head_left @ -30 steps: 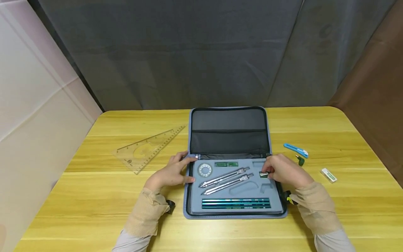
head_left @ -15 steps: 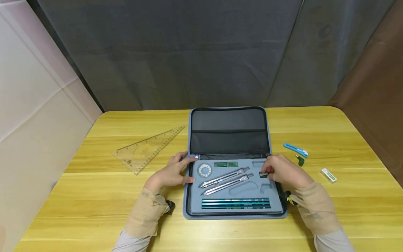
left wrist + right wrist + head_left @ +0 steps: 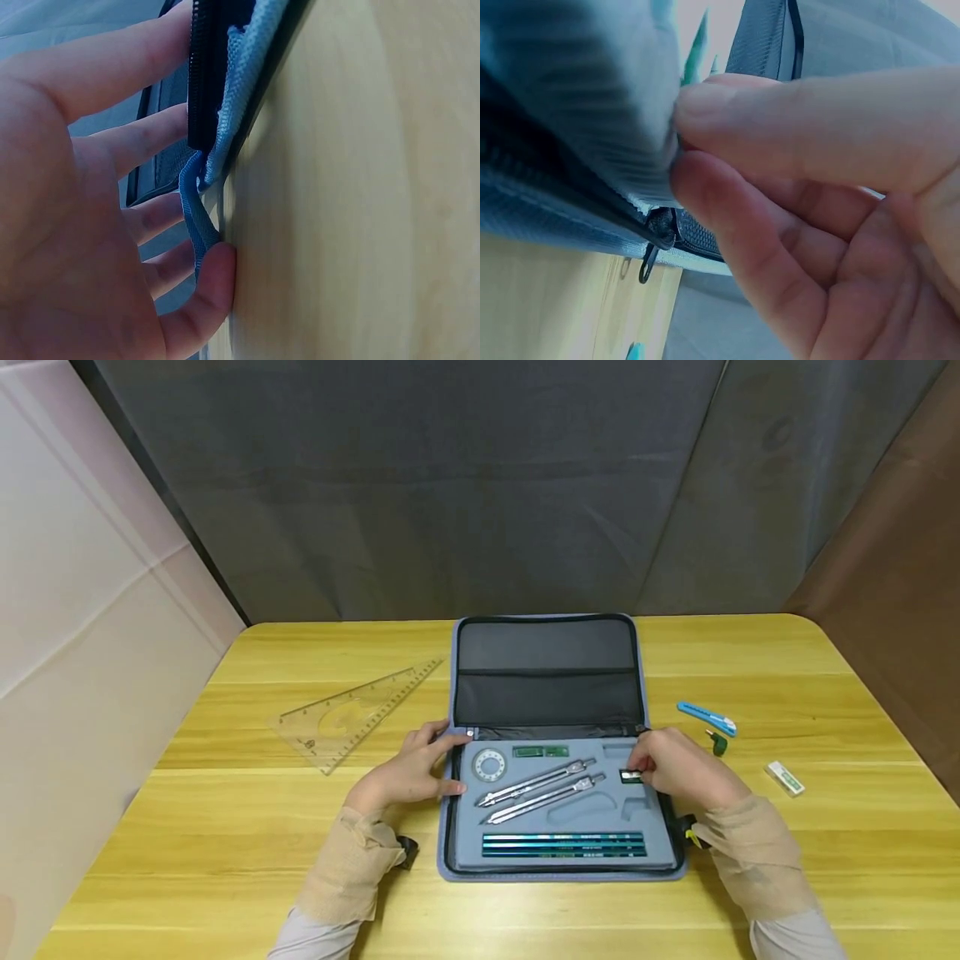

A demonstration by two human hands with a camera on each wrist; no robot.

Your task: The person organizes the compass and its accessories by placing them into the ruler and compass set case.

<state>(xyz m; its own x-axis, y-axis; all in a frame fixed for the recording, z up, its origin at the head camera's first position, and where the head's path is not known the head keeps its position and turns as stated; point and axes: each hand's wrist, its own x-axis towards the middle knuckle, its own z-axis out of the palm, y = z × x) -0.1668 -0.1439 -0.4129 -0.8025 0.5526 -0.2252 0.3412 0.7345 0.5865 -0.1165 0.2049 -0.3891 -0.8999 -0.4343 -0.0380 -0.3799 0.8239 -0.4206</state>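
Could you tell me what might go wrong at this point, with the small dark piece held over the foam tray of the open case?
The right hand pinches a small dark piece by its edge above the foam tray; it could slip and drop beside its cutout. The two compasses lie close to the left of that hand, so a sideways move might knock them from their slots. The left hand only rests on the case edge, so the case could shift.

Small green piece (image 3: 631, 776) partly hidden under right hand (image 3: 678, 768); identity unclear.
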